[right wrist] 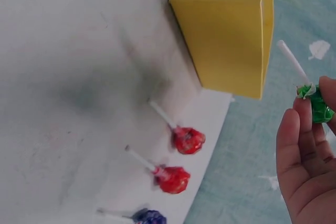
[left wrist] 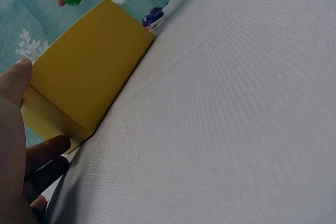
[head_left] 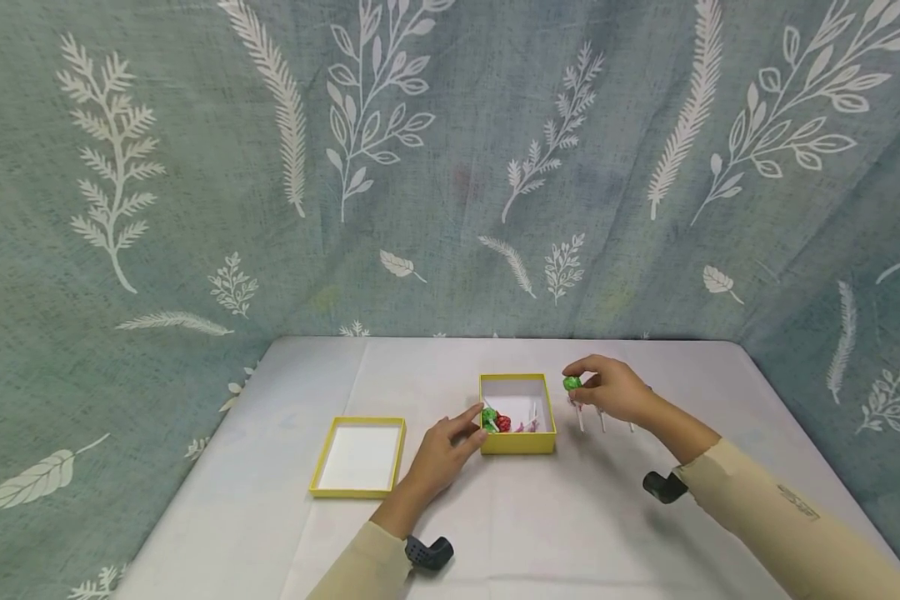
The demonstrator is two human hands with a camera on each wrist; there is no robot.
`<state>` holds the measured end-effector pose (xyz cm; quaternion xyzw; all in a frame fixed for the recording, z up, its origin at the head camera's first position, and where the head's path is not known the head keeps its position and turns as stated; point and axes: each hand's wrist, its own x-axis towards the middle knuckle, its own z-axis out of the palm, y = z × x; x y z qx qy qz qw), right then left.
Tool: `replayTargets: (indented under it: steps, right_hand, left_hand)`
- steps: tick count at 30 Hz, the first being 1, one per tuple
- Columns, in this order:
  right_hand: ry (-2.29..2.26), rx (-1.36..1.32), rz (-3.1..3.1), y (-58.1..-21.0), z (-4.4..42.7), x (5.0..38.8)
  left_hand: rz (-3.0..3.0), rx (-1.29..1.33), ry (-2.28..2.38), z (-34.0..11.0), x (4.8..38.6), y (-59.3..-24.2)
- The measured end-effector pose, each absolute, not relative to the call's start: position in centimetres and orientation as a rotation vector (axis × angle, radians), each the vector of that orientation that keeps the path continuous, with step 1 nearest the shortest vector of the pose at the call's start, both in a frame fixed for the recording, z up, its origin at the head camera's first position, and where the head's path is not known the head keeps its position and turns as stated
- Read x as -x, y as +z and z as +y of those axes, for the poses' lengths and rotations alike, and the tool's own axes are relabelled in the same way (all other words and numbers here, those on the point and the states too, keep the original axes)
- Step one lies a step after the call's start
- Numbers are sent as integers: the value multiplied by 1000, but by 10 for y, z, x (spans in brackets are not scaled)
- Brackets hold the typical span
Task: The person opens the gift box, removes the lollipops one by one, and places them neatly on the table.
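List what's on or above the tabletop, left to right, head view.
Yellow lid → left hand → open yellow box → right hand, pinching a green lollipop. Left out: the lollipops on the table partly hidden by that hand.

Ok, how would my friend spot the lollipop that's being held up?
On the white table stands an open yellow box. Just right of it, in the head view, the right hand pinches a green lollipop. Another green one sits inside the box; only this one is held up.
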<state>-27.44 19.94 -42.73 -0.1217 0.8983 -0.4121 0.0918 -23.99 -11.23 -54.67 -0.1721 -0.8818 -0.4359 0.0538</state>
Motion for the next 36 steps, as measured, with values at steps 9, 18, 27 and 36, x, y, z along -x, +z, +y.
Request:
replayTargets:
  steps: [9, 18, 27, 36]
  right_hand:
    - [-1253, 282, 2670, -434, 219, 272]
    - [-1286, 192, 2643, -449, 240, 273]
    - [-1275, 173, 2690, -459, 265, 268]
    - [-1267, 171, 2727, -465, 291, 269]
  left_hand:
    - [-2667, 531, -1331, -112, 239, -545]
    - [-2656, 524, -1334, -111, 238, -545]
    - [-2652, 534, -1333, -110, 238, -545]
    - [-2645, 537, -1332, -111, 238, -545]
